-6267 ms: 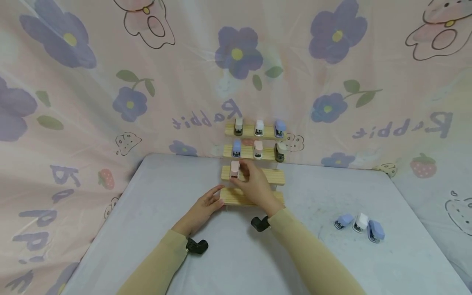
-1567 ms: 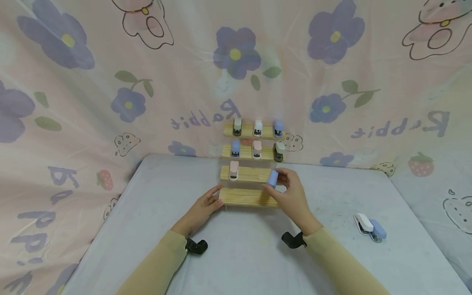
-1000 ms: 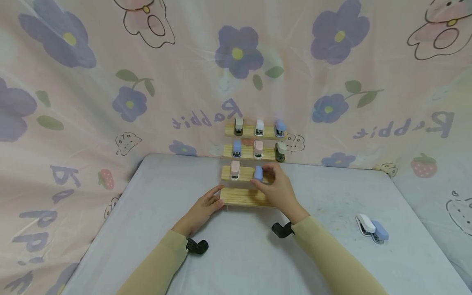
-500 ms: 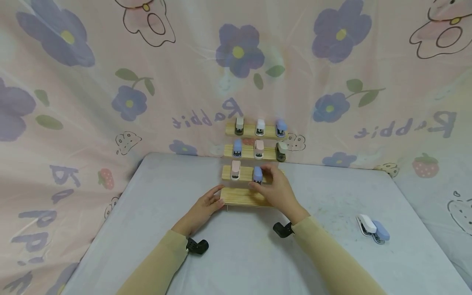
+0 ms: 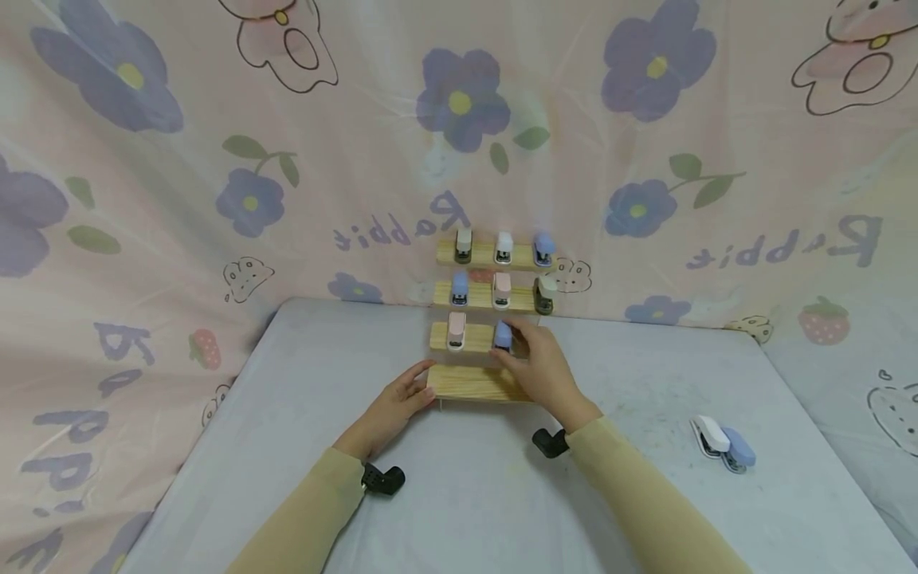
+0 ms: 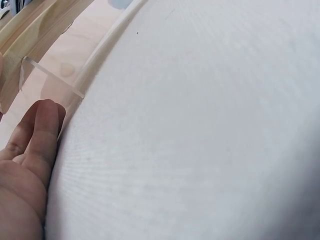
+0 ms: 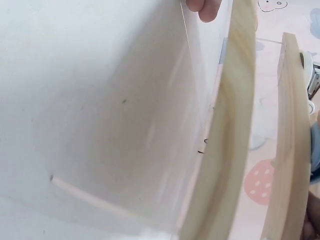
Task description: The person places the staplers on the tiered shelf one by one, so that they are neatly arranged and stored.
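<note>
In the head view, my right hand (image 5: 547, 368) pinches a small blue stapler (image 5: 504, 336) at the middle of the third tier of a stepped wooden rack (image 5: 473, 384). Left of it on that tier stands a pink stapler (image 5: 456, 330). My left hand (image 5: 390, 410) holds the left end of the lowest plank, thumb at the front corner and index finger at the back one. The left wrist view shows its other fingers (image 6: 42, 132) beside a clear support under the plank. In the right wrist view the blue stapler (image 7: 315, 150) shows partly at the right edge.
The upper two tiers hold several staplers, among them a white one (image 5: 504, 248) and a grey-green one (image 5: 545, 294). On the table's right, a white stapler (image 5: 710, 436) leans against a blue one (image 5: 739, 450). A printed curtain (image 5: 344, 159) hangs behind the rack.
Since the earliest frame, my right hand has let go of the pink stapler and brought a blue one from the table to the third tier, shifting it leftward to the middle. My left hand stays put.
</note>
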`<state>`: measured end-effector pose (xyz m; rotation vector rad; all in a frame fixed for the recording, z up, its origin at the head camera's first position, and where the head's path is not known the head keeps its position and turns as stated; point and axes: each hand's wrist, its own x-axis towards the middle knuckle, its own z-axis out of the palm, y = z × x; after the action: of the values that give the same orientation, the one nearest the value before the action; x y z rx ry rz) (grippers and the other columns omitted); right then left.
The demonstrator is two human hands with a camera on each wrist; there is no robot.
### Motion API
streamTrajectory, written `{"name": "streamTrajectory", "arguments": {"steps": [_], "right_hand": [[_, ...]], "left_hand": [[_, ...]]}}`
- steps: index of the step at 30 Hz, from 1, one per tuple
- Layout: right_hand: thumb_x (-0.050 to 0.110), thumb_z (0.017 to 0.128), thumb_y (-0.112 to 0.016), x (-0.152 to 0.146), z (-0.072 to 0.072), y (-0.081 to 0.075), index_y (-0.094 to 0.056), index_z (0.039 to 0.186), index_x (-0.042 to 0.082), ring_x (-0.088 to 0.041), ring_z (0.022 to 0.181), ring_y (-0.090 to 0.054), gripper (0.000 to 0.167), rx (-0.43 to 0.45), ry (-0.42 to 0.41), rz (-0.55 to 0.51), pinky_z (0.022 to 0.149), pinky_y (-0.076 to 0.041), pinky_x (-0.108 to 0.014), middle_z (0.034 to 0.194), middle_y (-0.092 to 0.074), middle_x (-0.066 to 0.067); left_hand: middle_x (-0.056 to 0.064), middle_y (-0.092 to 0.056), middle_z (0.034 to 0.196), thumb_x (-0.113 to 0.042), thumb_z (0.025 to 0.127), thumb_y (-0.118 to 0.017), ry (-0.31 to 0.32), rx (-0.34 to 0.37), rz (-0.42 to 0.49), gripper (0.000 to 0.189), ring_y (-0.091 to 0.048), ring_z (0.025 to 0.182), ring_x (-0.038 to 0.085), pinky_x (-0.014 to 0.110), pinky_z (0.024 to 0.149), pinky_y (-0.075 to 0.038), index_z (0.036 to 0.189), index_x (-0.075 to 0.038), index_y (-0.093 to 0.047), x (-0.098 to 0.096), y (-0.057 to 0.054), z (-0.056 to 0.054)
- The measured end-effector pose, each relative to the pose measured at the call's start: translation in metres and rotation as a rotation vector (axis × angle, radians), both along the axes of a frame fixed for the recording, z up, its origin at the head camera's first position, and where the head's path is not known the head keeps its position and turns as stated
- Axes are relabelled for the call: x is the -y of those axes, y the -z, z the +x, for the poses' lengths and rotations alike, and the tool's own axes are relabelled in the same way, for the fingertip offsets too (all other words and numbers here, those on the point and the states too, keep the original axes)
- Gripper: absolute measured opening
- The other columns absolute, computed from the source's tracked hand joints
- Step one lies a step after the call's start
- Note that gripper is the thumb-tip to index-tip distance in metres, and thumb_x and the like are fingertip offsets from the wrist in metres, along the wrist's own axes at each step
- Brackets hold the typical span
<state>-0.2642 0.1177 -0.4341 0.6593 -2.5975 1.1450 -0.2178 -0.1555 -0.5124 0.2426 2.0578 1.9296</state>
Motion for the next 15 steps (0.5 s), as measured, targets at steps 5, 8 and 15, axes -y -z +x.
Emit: {"name": "streamTrajectory", "arguments": {"steps": [5,8,15], "right_hand": [[0.037,0.086,-0.074,0.0016,-0.0027,0.0042,-0.052,0.137,0.014,-0.028,0.110,-0.053,0.060,-0.024,0.045,0.017,0.097,-0.040,-0.045,0.124,-0.060,-0.005],[0.040,0.086,-0.073,0.0022,-0.0043,0.0063,-0.052,0.138,0.019,-0.029,0.107,-0.052,0.060,-0.041,0.079,0.064,0.097,-0.034,-0.047,0.125,-0.060,-0.003],[0.045,0.087,-0.071,0.0035,-0.0058,0.0072,-0.050,0.139,0.024,-0.027,0.106,-0.049,0.059,-0.057,0.121,0.128,0.090,-0.027,-0.045,0.127,-0.061,-0.002]], "left_hand": [[0.007,-0.052,0.138,-0.038,0.094,-0.062,-0.003,0.003,-0.010,0.064,-0.053,0.122,0.020,0.047,0.108,-0.030,0.150,-0.036,-0.031,-0.0008,0.0008,-0.0004],[0.008,-0.052,0.138,-0.035,0.096,-0.061,-0.003,-0.004,-0.015,0.063,-0.052,0.123,0.020,0.047,0.108,-0.029,0.151,-0.035,-0.030,-0.0011,0.0014,-0.0007],[0.007,-0.052,0.138,-0.039,0.094,-0.061,0.000,-0.006,-0.021,0.064,-0.052,0.124,0.020,0.047,0.109,-0.029,0.150,-0.036,-0.031,-0.0003,0.0005,-0.0004]]}}
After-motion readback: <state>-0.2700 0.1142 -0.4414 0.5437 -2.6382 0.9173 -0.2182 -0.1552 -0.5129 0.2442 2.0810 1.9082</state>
